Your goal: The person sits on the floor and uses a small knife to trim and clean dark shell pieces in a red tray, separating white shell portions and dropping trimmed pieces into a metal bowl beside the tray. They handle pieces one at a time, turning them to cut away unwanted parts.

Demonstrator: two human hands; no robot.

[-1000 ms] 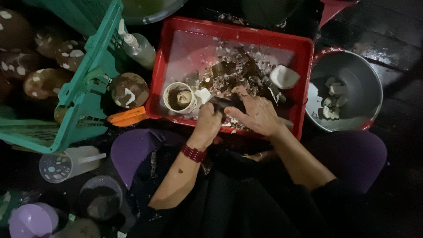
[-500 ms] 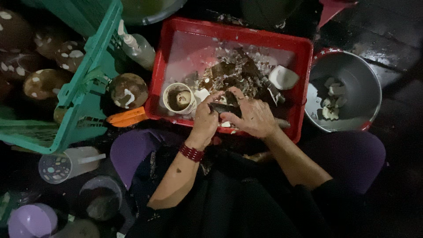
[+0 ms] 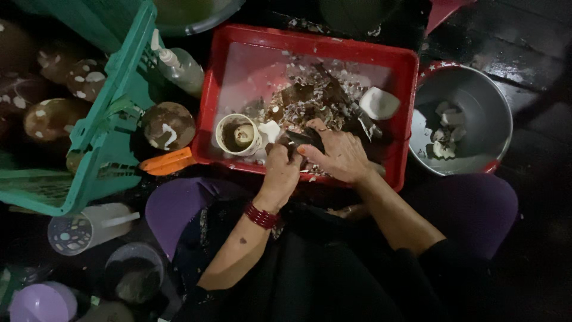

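Observation:
Both hands meet over the near edge of a red plastic tray (image 3: 238,71). My left hand (image 3: 280,173), with a red beaded bracelet at the wrist, and my right hand (image 3: 336,156) together grip a dark piece of shell (image 3: 304,138). Broken shell scraps (image 3: 322,95) cover the tray's middle. A small round cup (image 3: 237,135) with a pale lump inside stands just left of my hands. At the tray's right side lies a white chunk (image 3: 380,102).
A grey metal bowl (image 3: 476,107) holding white pieces stands right of the tray. At left are a green crate (image 3: 107,149), several brown spotted coconuts (image 3: 170,125), a squeeze bottle (image 3: 182,68) and an orange handle (image 3: 167,162). Cups and lids (image 3: 77,229) lie at lower left.
My hands have shifted slightly on the dark shell piece, the right hand closing further over it. Everything else stays put.

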